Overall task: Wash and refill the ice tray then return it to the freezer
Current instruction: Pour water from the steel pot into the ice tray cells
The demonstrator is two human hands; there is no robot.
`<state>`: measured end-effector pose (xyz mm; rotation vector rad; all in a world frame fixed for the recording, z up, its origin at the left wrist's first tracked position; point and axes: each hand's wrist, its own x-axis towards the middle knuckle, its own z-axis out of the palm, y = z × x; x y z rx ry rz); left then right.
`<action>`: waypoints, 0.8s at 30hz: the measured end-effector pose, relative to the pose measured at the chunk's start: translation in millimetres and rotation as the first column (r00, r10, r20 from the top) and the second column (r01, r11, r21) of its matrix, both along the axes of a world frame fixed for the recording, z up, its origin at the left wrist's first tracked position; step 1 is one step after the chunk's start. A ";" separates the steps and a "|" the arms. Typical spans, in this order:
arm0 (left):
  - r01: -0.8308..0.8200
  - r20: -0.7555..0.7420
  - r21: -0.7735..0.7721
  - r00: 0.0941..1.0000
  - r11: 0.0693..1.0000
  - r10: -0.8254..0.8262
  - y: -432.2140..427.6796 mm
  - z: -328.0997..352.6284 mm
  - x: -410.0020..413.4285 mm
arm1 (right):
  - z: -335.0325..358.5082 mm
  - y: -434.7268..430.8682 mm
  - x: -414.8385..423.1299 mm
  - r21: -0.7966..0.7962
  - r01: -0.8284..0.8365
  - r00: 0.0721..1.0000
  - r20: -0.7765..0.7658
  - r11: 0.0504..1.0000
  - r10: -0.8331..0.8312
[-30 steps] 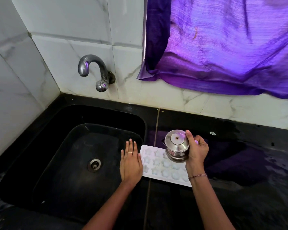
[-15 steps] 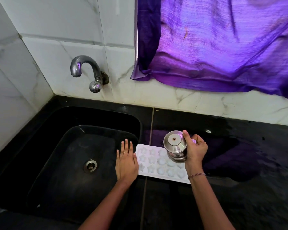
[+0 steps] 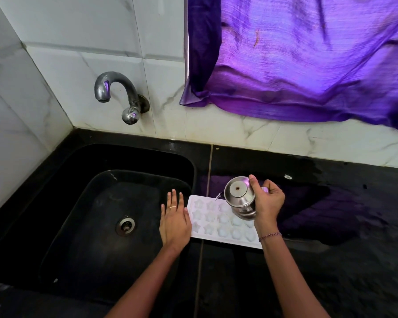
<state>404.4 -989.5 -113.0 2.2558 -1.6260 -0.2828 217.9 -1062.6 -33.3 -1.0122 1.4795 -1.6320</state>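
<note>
Right, my right hand is curled round a small steel pot, tipped on its side over the white ice tray, and a thin thread of water falls from its lip towards the far row of cells; my left hand lies flat with straight fingers, gripping nothing, against the tray's left end; the tray sits on the black counter, its left end at the edge of the sink; the worry I have is the aim, since the stream is fine and the cells small, so a slight wobble of the pot would send water over the rim; I judge too that the tray could skid on the wet stone towards the basin if my flat hand eases off, and brimming cells would likely slop on the way to the freezer; the counter is glossy and puddled, mirroring purple; a curved metal tap juts from white marble tiles, and a purple cloth hangs at the right
</note>
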 end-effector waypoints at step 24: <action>-0.011 -0.050 -0.019 0.999 1.000 0.010 1.1 -0.2 -0.3 | -14.2 -3.5 -16.6 0.099 0.023 0.927 0.371 0.995 -0.059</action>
